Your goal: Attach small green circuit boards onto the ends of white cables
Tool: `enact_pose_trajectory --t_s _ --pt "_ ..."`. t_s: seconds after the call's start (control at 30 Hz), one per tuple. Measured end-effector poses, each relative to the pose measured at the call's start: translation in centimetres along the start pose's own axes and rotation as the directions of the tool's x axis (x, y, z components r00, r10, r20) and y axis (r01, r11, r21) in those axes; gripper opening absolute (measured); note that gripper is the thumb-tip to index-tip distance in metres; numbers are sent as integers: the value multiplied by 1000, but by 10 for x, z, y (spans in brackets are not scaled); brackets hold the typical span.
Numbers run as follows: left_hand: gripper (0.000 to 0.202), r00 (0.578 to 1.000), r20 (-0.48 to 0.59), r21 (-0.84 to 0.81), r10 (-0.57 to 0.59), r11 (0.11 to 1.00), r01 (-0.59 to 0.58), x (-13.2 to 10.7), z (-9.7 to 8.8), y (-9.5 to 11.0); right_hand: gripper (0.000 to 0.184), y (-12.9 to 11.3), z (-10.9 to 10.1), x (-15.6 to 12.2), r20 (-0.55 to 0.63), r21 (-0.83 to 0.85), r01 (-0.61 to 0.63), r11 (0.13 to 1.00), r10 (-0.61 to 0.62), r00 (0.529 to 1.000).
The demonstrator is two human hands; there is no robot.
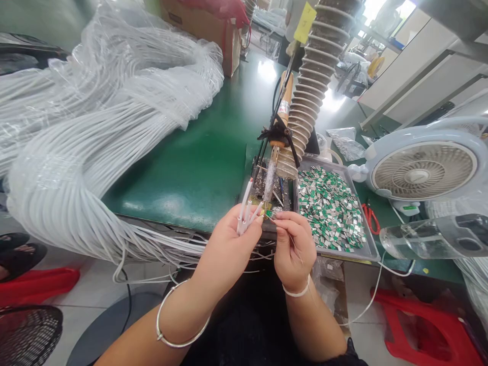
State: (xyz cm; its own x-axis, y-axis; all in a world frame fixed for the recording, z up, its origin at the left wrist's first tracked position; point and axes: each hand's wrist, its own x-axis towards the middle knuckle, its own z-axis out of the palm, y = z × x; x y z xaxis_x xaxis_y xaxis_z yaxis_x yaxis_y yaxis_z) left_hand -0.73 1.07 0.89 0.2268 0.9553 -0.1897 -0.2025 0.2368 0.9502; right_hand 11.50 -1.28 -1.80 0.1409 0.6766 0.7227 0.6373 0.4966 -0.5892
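White sheathed cable ends (244, 216) stick up out of the left hand (224, 249) in a small fan, with the pale cut tips pointing forward over the bench. The left hand is closed around them, and its silver wire bangle (179, 320) hangs on the wrist. Just beside it, the right hand (293, 249) pinches a tiny green circuit board (270, 214) between its fingertips, holding the board close to the cable ends. A white band (296, 291) circles that wrist.

Both hands sit over the edge of a green bench mat (190, 178). Directly ahead, a dark shallow tray (267, 188) holds silvery scraps. A soldering iron with a tan handle (281, 114) is lashed with black cord, its tip slanting down toward that tray. Behind it rises a ribbed grey-brown flexible hose (308, 86). To the right, a grey metal tray (354, 203) is heaped with small green-and-silver boards (330, 208).

A huge coil of white cable (72, 173) in clear plastic film fills the bench to the left. On the right stand a round white desk fan (423, 170) and red-handled scissors (370, 218). A red plastic stool (423, 330) stands on the floor below.
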Motion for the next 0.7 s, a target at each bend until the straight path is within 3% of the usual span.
enact_pose_trajectory --t_s 0.5,0.7 --pt "9 1000 1 -15 -2 1000 2 -1 -2 -7 23 -1 -1 -3 37 59 -16 998 14 999" --pt "9 998 62 -20 -7 1000 8 1 -5 -11 29 -1 -3 -5 61 64 -44 997 40 997"
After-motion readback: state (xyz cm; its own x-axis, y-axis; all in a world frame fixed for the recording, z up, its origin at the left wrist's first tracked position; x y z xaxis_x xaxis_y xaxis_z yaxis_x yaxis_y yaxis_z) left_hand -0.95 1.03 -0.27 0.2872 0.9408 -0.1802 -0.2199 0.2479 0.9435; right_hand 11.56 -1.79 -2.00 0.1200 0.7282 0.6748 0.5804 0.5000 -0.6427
